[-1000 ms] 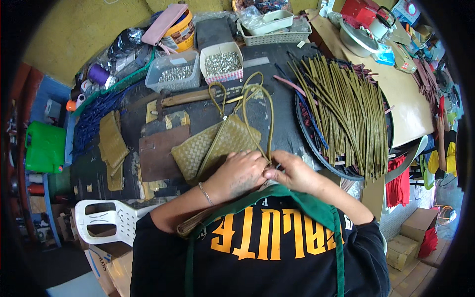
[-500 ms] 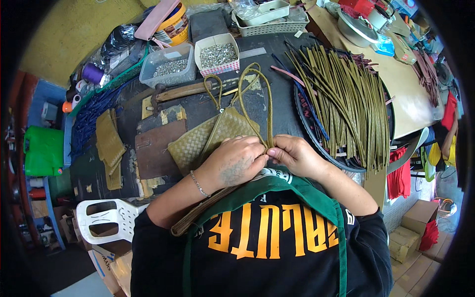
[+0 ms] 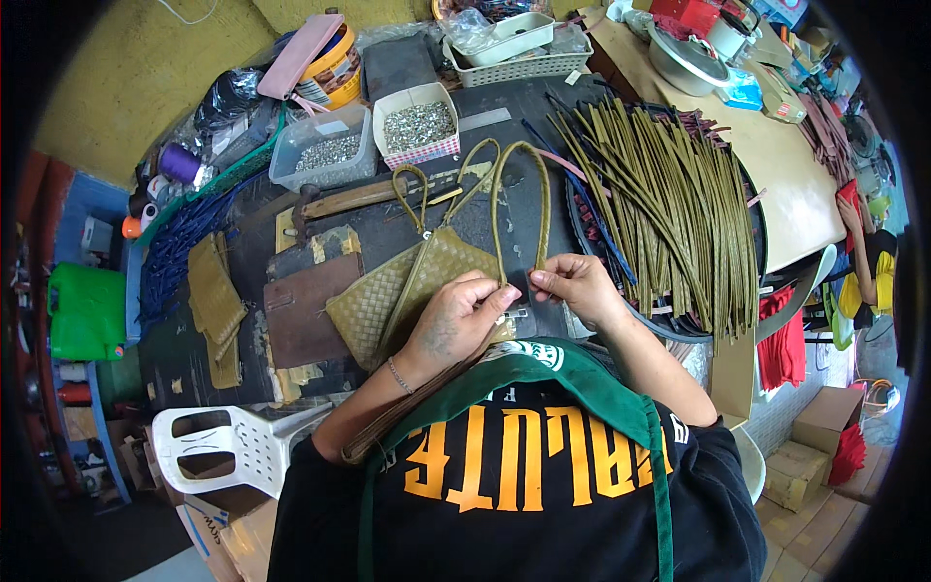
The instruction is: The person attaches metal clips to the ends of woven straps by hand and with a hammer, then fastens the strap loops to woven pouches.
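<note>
An olive woven bag point(image 3: 393, 296) with long looped handles point(image 3: 497, 199) lies on the dark worktable point(image 3: 543, 116) in front of me. My left hand point(image 3: 456, 320) rests on the bag's near corner, fingers pinching it close to one handle strap's base. My right hand point(image 3: 580, 289) sits just to the right, fingertips pinched on the end of the other handle strap. Both hands nearly meet over the bag's edge. A small pale piece lies between them; what it is I cannot tell.
A fan of olive strips point(image 3: 669, 204) fills a round tray on the right. Two tubs of metal rivets point(image 3: 417, 124) stand at the back, near a white basket point(image 3: 519, 60). Brown leather pieces point(image 3: 308, 308) lie left. A white plastic chair point(image 3: 233, 446) stands at lower left.
My hands have drawn slightly apart, the right one moving right with the strap end. The view has shifted a little, and the bag stays in place.
</note>
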{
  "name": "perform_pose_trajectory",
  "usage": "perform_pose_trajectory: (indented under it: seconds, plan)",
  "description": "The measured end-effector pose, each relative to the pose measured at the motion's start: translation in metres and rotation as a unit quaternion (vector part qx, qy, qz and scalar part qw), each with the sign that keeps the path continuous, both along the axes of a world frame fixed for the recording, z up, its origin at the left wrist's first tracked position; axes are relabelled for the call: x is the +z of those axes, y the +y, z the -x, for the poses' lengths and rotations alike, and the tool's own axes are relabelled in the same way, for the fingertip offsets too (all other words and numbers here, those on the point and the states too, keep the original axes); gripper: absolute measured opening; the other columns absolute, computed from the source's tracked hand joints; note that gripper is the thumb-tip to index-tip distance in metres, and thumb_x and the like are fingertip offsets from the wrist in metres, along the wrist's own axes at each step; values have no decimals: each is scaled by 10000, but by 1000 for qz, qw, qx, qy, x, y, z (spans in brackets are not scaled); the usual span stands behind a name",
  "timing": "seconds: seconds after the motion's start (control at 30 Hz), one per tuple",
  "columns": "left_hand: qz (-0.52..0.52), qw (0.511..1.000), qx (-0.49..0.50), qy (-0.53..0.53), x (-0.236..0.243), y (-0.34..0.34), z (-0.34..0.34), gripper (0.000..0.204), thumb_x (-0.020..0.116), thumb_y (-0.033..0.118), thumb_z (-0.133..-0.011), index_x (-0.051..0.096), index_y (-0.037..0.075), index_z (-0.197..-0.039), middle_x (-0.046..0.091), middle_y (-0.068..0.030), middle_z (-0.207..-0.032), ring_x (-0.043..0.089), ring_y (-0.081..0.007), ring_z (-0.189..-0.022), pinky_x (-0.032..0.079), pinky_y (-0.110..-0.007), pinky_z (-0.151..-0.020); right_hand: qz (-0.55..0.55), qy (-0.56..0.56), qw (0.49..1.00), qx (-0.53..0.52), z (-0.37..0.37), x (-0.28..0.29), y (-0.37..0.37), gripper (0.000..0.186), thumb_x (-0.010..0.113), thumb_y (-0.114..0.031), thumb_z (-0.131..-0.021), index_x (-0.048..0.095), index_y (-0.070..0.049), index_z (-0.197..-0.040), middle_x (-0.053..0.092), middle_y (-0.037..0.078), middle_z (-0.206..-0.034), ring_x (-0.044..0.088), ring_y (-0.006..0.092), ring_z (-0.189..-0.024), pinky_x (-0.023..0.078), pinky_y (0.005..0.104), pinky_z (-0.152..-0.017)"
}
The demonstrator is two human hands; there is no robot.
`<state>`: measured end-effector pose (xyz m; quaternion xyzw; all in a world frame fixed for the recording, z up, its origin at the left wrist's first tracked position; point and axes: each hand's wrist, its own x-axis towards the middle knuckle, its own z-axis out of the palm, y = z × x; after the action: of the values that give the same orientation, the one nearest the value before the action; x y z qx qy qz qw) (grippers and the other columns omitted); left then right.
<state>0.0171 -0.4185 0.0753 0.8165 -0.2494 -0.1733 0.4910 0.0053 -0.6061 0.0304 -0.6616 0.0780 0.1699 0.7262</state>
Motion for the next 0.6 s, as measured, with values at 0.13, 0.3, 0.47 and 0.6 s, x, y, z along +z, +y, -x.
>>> perform_pose_trajectory:
  seconds: [0.13, 0.3, 0.47, 0.6]
  plan:
    - [65, 996, 58, -33, -7, -5, 4, 213, 490, 145, -800, 567, -41, -731, 490, -118, -619, 498, -205, -579, 395, -283, -551, -11, 39, 998, -41, -12, -37, -5, 147, 609, -137, -735, 572, -3, -688, 545, 15, -597, 490, 53, -529, 389, 172, -470]
    - [24, 997, 57, -36, -12, -4, 2, 208, 454, 121, -817, 586, -37, -787, 529, -86, -674, 526, -135, -626, 411, -234, -585, 220, -16, 973, -73, -23, -54, -9, 168, 615, -154, -718, 582, 6, -677, 560, 76, -610, 529, 133, -532, 410, 250, -491]
    - [13, 997, 70, -32, -11, -3, 1, 208, 453, 116, -817, 583, -41, -777, 531, -88, -675, 533, -133, -623, 415, -231, -575, 441, -237, 862, -77, -25, -73, -10, 130, 555, -140, -724, 585, -16, -751, 535, 185, -735, 522, 339, -703, 421, 372, -632]
    - [21, 996, 77, -46, -16, -2, 0, 204, 456, 113, -814, 582, -41, -766, 530, -87, -673, 531, -128, -624, 414, -227, -570, 472, -252, 841, -81, -28, -74, -8, 134, 509, -89, -735, 561, 2, -818, 527, 190, -743, 523, 330, -711, 424, 383, -670]
